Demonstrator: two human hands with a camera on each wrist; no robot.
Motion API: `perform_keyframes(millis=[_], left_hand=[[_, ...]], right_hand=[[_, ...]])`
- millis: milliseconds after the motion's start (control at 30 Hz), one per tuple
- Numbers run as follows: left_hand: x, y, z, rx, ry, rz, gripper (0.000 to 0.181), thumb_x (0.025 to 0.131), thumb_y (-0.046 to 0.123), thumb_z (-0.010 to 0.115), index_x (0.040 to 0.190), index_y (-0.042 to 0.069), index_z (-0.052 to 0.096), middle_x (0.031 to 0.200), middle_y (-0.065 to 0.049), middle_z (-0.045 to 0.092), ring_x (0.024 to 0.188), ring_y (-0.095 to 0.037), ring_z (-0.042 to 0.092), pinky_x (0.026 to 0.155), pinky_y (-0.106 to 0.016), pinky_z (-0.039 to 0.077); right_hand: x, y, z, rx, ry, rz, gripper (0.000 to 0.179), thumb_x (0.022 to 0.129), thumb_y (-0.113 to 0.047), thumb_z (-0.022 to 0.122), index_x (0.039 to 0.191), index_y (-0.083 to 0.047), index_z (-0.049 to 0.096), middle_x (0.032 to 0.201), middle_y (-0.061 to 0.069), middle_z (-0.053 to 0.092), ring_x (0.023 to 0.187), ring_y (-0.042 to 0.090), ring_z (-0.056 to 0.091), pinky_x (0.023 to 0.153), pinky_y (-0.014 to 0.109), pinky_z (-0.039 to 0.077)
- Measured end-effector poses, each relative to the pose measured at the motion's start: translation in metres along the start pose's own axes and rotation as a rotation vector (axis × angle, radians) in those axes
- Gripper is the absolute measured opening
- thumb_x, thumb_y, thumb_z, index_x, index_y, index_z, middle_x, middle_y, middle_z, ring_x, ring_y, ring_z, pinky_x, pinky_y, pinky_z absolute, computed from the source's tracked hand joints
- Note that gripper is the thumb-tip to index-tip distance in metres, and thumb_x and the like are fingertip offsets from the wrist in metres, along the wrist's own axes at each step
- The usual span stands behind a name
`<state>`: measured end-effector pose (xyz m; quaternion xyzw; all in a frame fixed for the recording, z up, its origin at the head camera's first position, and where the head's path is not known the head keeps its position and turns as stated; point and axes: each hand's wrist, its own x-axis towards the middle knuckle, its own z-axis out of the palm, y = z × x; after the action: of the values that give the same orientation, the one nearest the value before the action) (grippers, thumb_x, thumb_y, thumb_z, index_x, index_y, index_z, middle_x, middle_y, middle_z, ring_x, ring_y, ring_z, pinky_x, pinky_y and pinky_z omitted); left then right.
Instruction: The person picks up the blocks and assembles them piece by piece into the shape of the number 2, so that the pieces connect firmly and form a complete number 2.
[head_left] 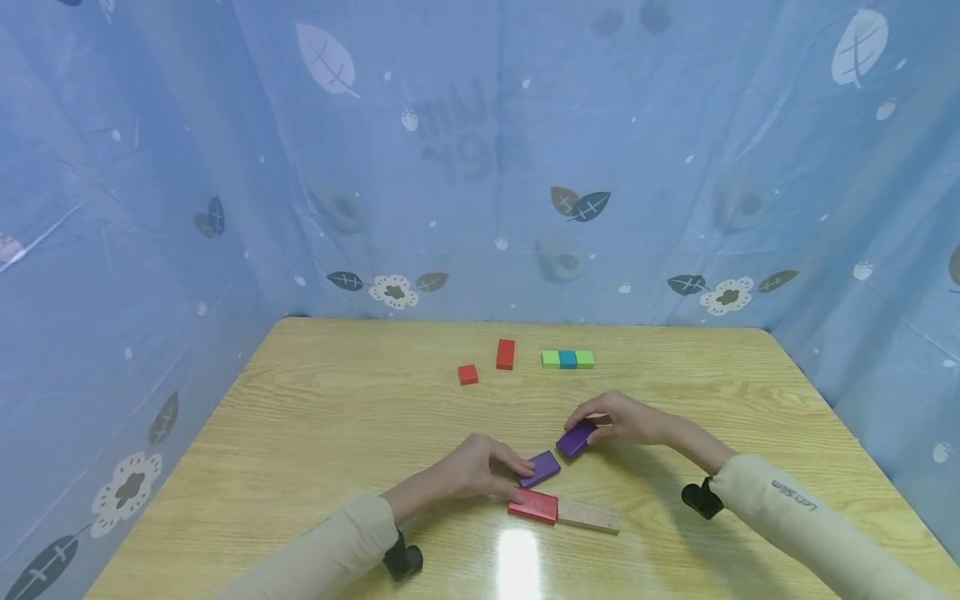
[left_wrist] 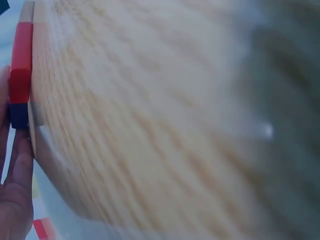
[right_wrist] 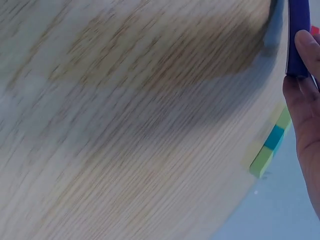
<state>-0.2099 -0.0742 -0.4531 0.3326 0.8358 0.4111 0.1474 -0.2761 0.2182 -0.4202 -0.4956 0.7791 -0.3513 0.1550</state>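
My left hand (head_left: 472, 471) curls its fingers and thumb around one end of a purple block (head_left: 542, 469), the thumb also at the corner of a red block (head_left: 533, 506). In the left wrist view the purple block's end (left_wrist: 19, 116) shows between finger and thumb, just past the red block (left_wrist: 21, 65). My right hand (head_left: 624, 419) pinches a second purple block (head_left: 576, 440) by its far end, close to the first one's corner. A bare wooden block (head_left: 588, 515) lies end to end with the red block.
Farther back on the wooden table (head_left: 360, 392) lie a small red block (head_left: 468, 375), a longer red block (head_left: 506, 355) and a row of green and blue blocks (head_left: 567, 359). A patterned blue curtain (head_left: 480, 167) hangs behind the table and at both sides.
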Motion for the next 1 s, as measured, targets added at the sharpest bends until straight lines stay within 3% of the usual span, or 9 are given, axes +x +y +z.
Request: perform_keyframes(millis=[300, 667, 1000], left_hand=[[0.002, 0.002, -0.003, 0.027, -0.002, -0.032, 0.031, 0.072, 0.023, 0.084, 0.102, 0.017, 0.075, 0.108, 0.012, 0.069, 0.103, -0.002, 0.060, 0.095, -0.021, 0.044], [0.006, 0.005, -0.006, 0.037, -0.022, -0.017, 0.031, 0.074, 0.022, 0.083, 0.103, 0.016, 0.075, 0.108, 0.011, 0.069, 0.104, -0.001, 0.060, 0.093, -0.019, 0.044], [0.002, 0.000, 0.000, -0.018, -0.008, -0.047, 0.030, 0.073, 0.021, 0.084, 0.101, 0.016, 0.076, 0.108, 0.011, 0.069, 0.104, -0.001, 0.060, 0.095, -0.019, 0.043]], right_hand=[[0.015, 0.003, 0.004, 0.048, -0.032, -0.073, 0.025, 0.087, 0.006, 0.063, 0.112, 0.008, 0.063, 0.110, 0.021, 0.067, 0.103, 0.035, 0.062, 0.091, 0.050, 0.048], [0.022, 0.012, 0.004, 0.069, -0.045, -0.098, 0.028, 0.083, 0.012, 0.065, 0.111, 0.009, 0.064, 0.108, 0.020, 0.068, 0.097, 0.025, 0.066, 0.087, 0.035, 0.053], [0.024, 0.010, 0.008, 0.006, -0.046, -0.115, 0.026, 0.082, 0.009, 0.067, 0.108, 0.008, 0.066, 0.106, 0.019, 0.069, 0.096, 0.027, 0.067, 0.085, 0.035, 0.054]])
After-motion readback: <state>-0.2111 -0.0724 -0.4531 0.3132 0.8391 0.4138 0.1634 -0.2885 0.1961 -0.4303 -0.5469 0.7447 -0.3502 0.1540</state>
